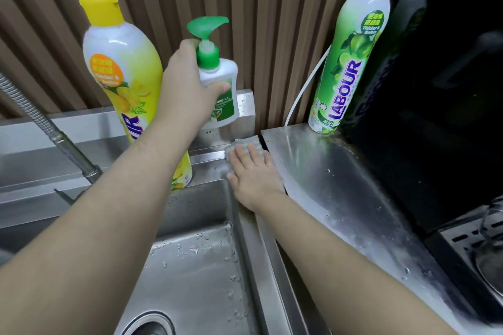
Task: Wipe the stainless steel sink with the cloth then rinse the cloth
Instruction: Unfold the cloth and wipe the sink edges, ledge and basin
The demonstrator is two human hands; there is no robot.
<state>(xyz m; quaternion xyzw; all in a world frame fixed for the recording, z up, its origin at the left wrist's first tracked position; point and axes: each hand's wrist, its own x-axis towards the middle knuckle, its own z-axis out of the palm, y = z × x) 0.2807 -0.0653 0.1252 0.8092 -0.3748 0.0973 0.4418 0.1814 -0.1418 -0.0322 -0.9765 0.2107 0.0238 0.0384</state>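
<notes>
My left hand grips a white pump soap bottle with a green pump and holds it tilted, lifted off the back ledge of the stainless steel sink. My right hand lies flat, fingers spread, pressing a grey-white waffle cloth onto the sink's back right corner ledge. Most of the cloth is hidden under my fingers. Water drops dot the sink basin, and the drain shows at the bottom edge.
A tall yellow detergent bottle stands on the ledge behind my left arm. A green detergent bottle stands on the steel counter at right. A flexible faucet hose crosses at left. A black appliance fills the right side.
</notes>
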